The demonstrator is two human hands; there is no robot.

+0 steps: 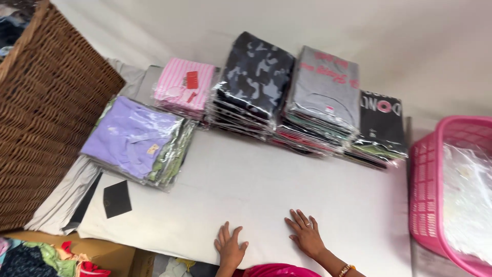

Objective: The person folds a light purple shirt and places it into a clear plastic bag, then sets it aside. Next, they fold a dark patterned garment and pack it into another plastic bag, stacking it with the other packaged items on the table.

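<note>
White table cover [256, 190] lies flat under both hands, near its front edge. Left hand [230, 247] and right hand [304, 234] rest palm-down, fingers spread, holding nothing. Stacks of bagged folded shirts [287, 97] line the far side; a pink basket [428, 190] sits right.

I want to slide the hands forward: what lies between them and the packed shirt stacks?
Head view: only bare white table cover between both hands, left hand and right hand, and the stacks.

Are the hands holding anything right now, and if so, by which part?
Nothing is held. The left hand and right hand lie flat, fingers spread, on the white table cover.
</note>
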